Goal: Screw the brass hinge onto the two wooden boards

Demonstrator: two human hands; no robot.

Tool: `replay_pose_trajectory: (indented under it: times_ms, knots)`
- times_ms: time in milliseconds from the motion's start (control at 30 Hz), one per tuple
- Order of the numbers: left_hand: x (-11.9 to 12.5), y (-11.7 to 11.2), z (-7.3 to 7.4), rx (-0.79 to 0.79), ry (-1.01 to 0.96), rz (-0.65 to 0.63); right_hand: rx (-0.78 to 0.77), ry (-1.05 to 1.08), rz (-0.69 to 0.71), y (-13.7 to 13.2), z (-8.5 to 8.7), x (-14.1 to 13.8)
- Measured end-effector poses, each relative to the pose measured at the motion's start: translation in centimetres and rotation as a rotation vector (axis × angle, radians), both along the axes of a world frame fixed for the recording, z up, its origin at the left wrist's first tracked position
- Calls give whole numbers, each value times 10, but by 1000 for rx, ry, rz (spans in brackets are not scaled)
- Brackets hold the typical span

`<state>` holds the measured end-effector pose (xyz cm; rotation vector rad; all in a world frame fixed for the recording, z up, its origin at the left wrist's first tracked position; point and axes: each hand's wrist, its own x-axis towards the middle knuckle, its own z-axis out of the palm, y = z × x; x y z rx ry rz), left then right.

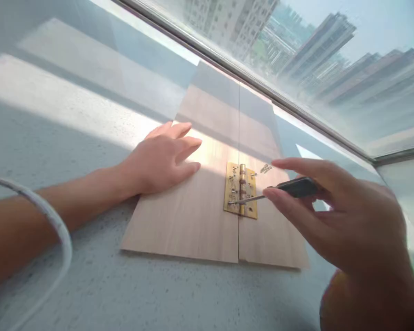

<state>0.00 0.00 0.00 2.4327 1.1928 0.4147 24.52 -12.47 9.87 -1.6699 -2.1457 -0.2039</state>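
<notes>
Two pale wooden boards [193, 230] lie edge to edge, and a brass hinge [242, 188] spans the seam between them. Some screws stand in the hinge's holes, and several loose screws [266, 168] rest on the right board. With fingers spread, my left hand [165, 158] lies flat on the left board and holds nothing. My right hand [338, 207] grips the dark handle of a screwdriver [296, 187]. The screwdriver's shaft slants leftward over the hinge, its tip at the lower left hole. Whether the tip sits in a screw head is too small to tell.
A speckled light stone surface [100, 285] carries the boards. Along the far side runs a window frame [227, 64], with tall buildings outside. A white cable [64, 234] loops across my left forearm in the near left. Sunlight falls in bright bands.
</notes>
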Motion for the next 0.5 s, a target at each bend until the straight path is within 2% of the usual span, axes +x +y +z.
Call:
replay_pose_trajectory:
  times_ms: [133,233,300,500]
  knots:
    - [-1,-1,1,-2,-3,0,-143,94,126,-1,8,0]
    - [-1,-1,2,-4,-6,-1,-340,152,202,-5,19,11]
    - [-1,-1,2,-10,-10,-5,-365,164,249,-7,23,18]
    - [0,1,-1,14,-25,-1,-352,205,139,-4,17,18]
